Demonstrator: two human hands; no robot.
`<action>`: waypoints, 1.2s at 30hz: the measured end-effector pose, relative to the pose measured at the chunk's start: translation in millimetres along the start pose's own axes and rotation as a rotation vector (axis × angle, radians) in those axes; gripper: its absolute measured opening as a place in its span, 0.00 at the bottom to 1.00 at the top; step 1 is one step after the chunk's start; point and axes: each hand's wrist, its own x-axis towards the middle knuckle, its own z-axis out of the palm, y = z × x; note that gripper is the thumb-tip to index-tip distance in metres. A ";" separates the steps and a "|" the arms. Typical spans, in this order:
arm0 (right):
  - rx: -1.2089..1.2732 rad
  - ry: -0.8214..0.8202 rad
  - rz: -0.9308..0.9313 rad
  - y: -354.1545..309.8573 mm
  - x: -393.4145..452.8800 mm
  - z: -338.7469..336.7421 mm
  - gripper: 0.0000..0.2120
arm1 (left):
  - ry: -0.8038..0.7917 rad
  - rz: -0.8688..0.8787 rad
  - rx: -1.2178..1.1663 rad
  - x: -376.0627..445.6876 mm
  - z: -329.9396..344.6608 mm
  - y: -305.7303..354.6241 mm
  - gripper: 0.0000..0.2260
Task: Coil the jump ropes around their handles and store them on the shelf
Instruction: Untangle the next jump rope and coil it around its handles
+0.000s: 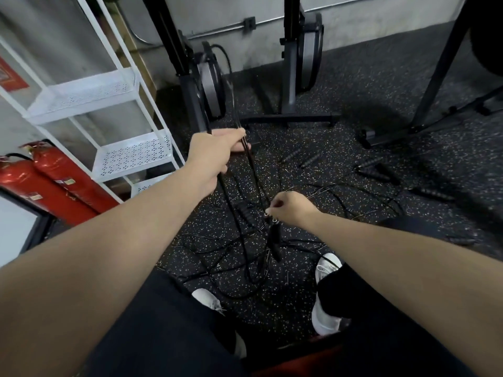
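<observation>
My left hand (215, 153) is raised in front of the white shelf and grips a bundle of thin black jump rope cords (249, 156) that run down toward the floor. Lower and to the right, my right hand (290, 208) pinches the cord just above two black handles (273, 238) that hang from it. Another black handle (245, 212) lies on the floor beneath the cords. More rope (217, 262) lies tangled on the floor between my white shoes.
The white metal shelf (133, 156) with perforated trays stands at left, two red fire extinguishers (62, 180) beside it. Several other black handles (373, 174) lie on the speckled rubber floor to the right. Dark exercise machines (296, 77) stand by the back wall.
</observation>
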 end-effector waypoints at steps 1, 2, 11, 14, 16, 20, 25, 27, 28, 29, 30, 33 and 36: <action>0.061 0.009 0.008 4.5 2.9 2.6 0.10 | 0.003 -0.013 -0.023 -0.7 0.4 3.2 0.06; 0.139 -0.006 0.021 6.7 4.0 4.2 0.12 | -0.001 -0.017 -0.031 -0.6 1.2 5.2 0.06; 0.304 0.086 0.080 14.6 8.8 4.3 0.32 | -0.051 -0.057 -0.124 2.9 7.2 19.6 0.07; 0.261 0.135 -0.032 9.6 13.0 -1.3 0.29 | -0.114 -0.066 -0.133 1.1 7.8 23.1 0.06; 0.314 0.031 -0.149 -0.4 11.7 -6.5 0.23 | -0.146 -0.066 -0.140 -0.5 8.8 26.0 0.06; 0.395 -0.083 -0.221 -16.0 4.3 -12.1 0.13 | -0.178 -0.068 -0.163 1.7 5.5 27.3 0.06; 0.416 -0.098 -0.171 -15.3 -2.3 -14.4 0.24 | -0.200 -0.074 -0.154 4.2 -4.7 22.9 0.07; 0.467 -0.121 -0.189 -14.8 -7.0 -16.2 0.22 | -0.191 -0.081 -0.147 5.1 -8.8 19.7 0.07; 0.474 -0.136 -0.209 -14.5 -8.6 -16.6 0.22 | -0.178 -0.083 -0.146 6.5 -10.1 17.9 0.07; 0.468 -0.141 -0.231 -15.2 -11.0 -16.8 0.23 | -0.160 -0.087 -0.149 7.7 -11.3 16.7 0.07; 0.454 -0.132 -0.240 -15.2 -13.0 -16.6 0.25 | -0.143 -0.092 -0.159 9.9 -12.8 15.2 0.07; 0.400 -0.088 -0.217 -11.8 -19.1 -19.7 0.29 | -0.093 -0.111 -0.161 18.2 -20.6 9.5 0.09; 0.406 -0.008 -0.212 -8.4 -23.5 -25.6 0.30 | -0.019 -0.098 -0.074 23.4 -32.1 -0.5 0.08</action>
